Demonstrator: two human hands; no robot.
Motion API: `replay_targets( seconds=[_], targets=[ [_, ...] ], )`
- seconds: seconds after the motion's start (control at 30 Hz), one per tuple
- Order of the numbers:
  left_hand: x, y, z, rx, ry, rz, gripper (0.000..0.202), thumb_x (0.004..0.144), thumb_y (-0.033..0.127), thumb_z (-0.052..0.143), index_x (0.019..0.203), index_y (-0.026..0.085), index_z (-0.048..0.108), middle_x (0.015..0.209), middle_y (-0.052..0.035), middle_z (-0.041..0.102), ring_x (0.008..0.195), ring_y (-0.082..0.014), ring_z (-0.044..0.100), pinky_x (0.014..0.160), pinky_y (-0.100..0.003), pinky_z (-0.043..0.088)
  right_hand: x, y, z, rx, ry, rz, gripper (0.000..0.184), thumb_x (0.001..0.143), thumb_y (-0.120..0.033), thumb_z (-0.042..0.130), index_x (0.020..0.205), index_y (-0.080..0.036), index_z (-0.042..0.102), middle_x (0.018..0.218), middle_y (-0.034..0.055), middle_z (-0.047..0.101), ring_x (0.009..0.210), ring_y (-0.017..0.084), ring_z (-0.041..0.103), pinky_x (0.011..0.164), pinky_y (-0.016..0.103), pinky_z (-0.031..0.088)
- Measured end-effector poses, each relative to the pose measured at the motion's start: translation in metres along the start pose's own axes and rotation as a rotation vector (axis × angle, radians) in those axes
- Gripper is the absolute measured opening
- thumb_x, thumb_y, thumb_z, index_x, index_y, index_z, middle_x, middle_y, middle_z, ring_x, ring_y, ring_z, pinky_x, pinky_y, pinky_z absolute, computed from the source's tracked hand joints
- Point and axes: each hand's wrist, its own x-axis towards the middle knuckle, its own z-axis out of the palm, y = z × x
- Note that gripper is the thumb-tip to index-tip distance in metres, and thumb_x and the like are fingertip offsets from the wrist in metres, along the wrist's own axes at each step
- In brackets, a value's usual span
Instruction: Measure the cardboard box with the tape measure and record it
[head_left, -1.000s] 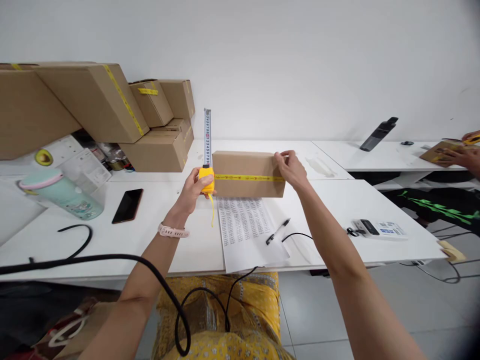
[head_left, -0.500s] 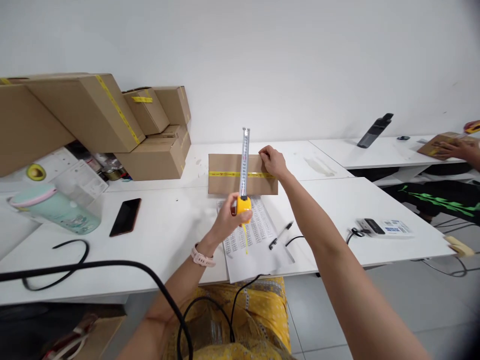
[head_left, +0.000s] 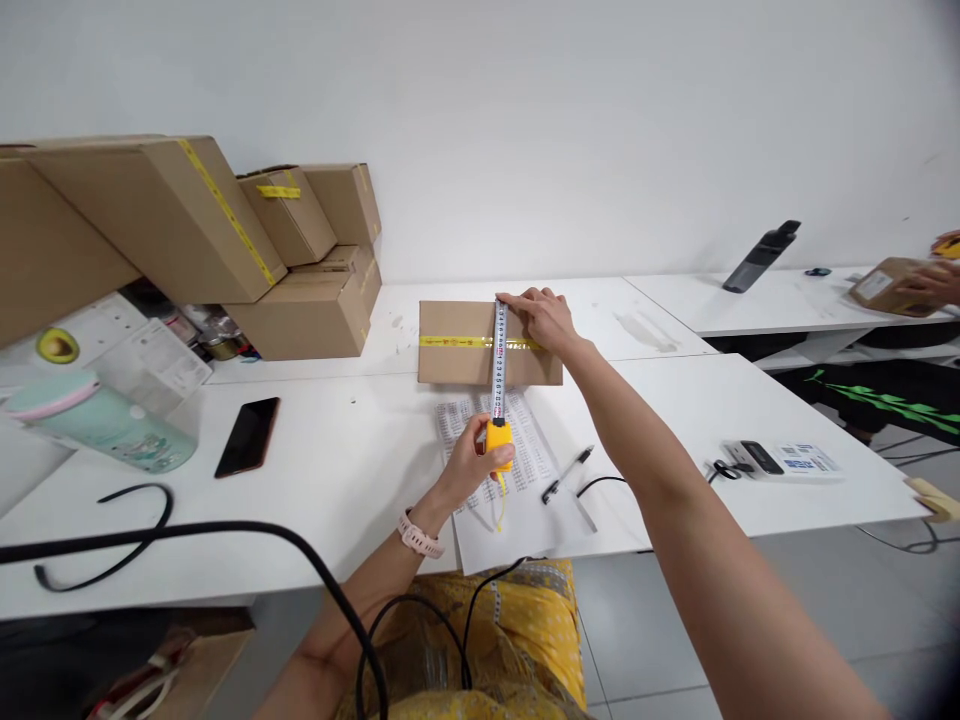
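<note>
A yellow tape measure (head_left: 499, 447) sits in my left hand (head_left: 471, 468), whose fingers are wrapped round its case. Its metal blade (head_left: 499, 370) is pulled out and lies front to back across a cardboard box (head_left: 454, 365) with yellow tape along its middle. My right hand (head_left: 546, 318) is at the box's far edge, a fingertip pressing the blade's end there. The rest of its fingers are curled over the box top. Under the tape measure, printed sheets of paper (head_left: 480, 540) lie on the table, with a black pen (head_left: 566, 475) on them.
Stacked cardboard boxes (head_left: 300, 315) stand at the back left. Nearer are a phone (head_left: 247, 437), a mint tumbler (head_left: 101, 425) and a black cable (head_left: 225, 527). To the right are a small device (head_left: 757, 458), a dark bottle (head_left: 761, 258) and another person's hand (head_left: 934, 282) on a box.
The blade has come down from above the box onto its top. My right hand has shifted left along the far edge to the blade's end, while my left hand moved slightly nearer and right.
</note>
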Motion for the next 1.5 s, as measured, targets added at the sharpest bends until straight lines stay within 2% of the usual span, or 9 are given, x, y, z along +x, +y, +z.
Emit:
replay_targets(
  seconds=[0.33, 0.7, 0.8, 0.93, 1.03, 1.17, 1.33, 1.43, 1.5],
  targets=[
    [0.013, -0.032, -0.007, 0.112, 0.032, -0.034, 0.059, 0.075, 0.040, 0.079, 0.124, 0.023, 0.049, 0.104, -0.0014, 0.059, 0.076, -0.0116, 0.058, 0.058, -0.021, 0.050, 0.000, -0.001, -0.002, -0.053, -0.052, 0.011, 0.062, 0.095, -0.016, 0.032, 0.148, -0.042, 0.054, 0.120, 0.0108, 0.060, 0.109, 0.034, 0.049, 0.089, 0.049, 0.037],
    [0.016, -0.035, -0.008, 0.128, 0.024, -0.014, 0.062, 0.077, 0.042, 0.078, 0.127, 0.024, 0.048, 0.103, -0.0017, 0.059, 0.082, -0.0144, 0.058, 0.064, -0.024, 0.051, 0.000, 0.001, 0.002, -0.044, -0.011, 0.015, 0.058, 0.100, -0.022, 0.025, 0.147, -0.038, 0.056, 0.117, 0.0119, 0.062, 0.107, 0.034, 0.049, 0.089, 0.051, 0.037],
    [0.000, -0.036, -0.012, 0.104, 0.006, 0.028, 0.061, 0.076, 0.042, 0.078, 0.127, 0.024, 0.049, 0.109, -0.0037, 0.061, 0.090, -0.0161, 0.059, 0.076, -0.027, 0.052, -0.004, -0.005, -0.002, -0.043, -0.013, 0.060, 0.056, 0.104, -0.035, 0.020, 0.151, -0.030, 0.052, 0.118, 0.0141, 0.064, 0.112, 0.035, 0.049, 0.095, 0.053, 0.036],
    [-0.041, -0.047, -0.024, 0.071, -0.021, 0.034, 0.077, 0.073, 0.040, 0.083, 0.137, 0.025, 0.043, 0.125, -0.0093, 0.060, 0.103, -0.0214, 0.060, 0.090, -0.034, 0.050, -0.023, -0.017, -0.003, -0.051, 0.016, 0.056, 0.066, 0.097, -0.069, 0.034, 0.140, -0.024, 0.059, 0.124, 0.0145, 0.062, 0.117, 0.036, 0.048, 0.102, 0.053, 0.032],
    [-0.066, -0.063, -0.033, 0.000, -0.054, -0.056, 0.083, 0.069, 0.041, 0.086, 0.137, 0.025, 0.042, 0.127, -0.0106, 0.058, 0.097, -0.0218, 0.062, 0.085, -0.035, 0.052, -0.054, -0.025, 0.008, -0.055, 0.068, 0.025, 0.069, 0.096, -0.074, 0.030, 0.135, -0.026, 0.060, 0.130, 0.0122, 0.061, 0.121, 0.034, 0.047, 0.109, 0.051, 0.027],
    [-0.076, -0.077, -0.038, 0.013, -0.070, -0.103, 0.082, 0.067, 0.040, 0.087, 0.136, 0.024, 0.044, 0.120, -0.0078, 0.058, 0.089, -0.0186, 0.061, 0.081, -0.033, 0.052, -0.103, -0.032, 0.036, -0.017, 0.054, 0.013, 0.068, 0.099, -0.070, 0.026, 0.137, -0.025, 0.059, 0.142, 0.0108, 0.057, 0.128, 0.030, 0.046, 0.114, 0.047, 0.022],
    [-0.074, -0.071, -0.039, 0.124, -0.069, -0.105, 0.083, 0.065, 0.040, 0.086, 0.137, 0.024, 0.048, 0.114, -0.0067, 0.061, 0.095, -0.0223, 0.061, 0.086, -0.036, 0.052, -0.128, -0.036, 0.044, 0.274, 0.144, 0.101, 0.064, 0.103, -0.064, 0.021, 0.137, -0.027, 0.060, 0.142, 0.0096, 0.060, 0.131, 0.028, 0.050, 0.117, 0.049, 0.026],
    [-0.082, -0.059, -0.038, 0.354, -0.076, -0.080, 0.085, 0.065, 0.035, 0.085, 0.140, 0.024, 0.047, 0.122, -0.0087, 0.061, 0.109, -0.0270, 0.060, 0.096, -0.042, 0.050, -0.128, -0.040, 0.017, 0.658, 0.280, 0.230, 0.066, 0.101, -0.070, 0.022, 0.128, -0.028, 0.065, 0.118, 0.0077, 0.069, 0.109, 0.025, 0.061, 0.102, 0.047, 0.045],
    [-0.091, -0.050, -0.037, 0.538, -0.102, -0.038, 0.087, 0.063, 0.032, 0.085, 0.141, 0.024, 0.048, 0.130, -0.0099, 0.059, 0.119, -0.0304, 0.056, 0.105, -0.046, 0.046, -0.134, -0.043, -0.007, 0.874, 0.293, 0.238, 0.060, 0.098, -0.073, 0.036, 0.118, -0.027, 0.069, 0.098, 0.0047, 0.068, 0.088, 0.020, 0.063, 0.085, 0.039, 0.052]
  ],
)
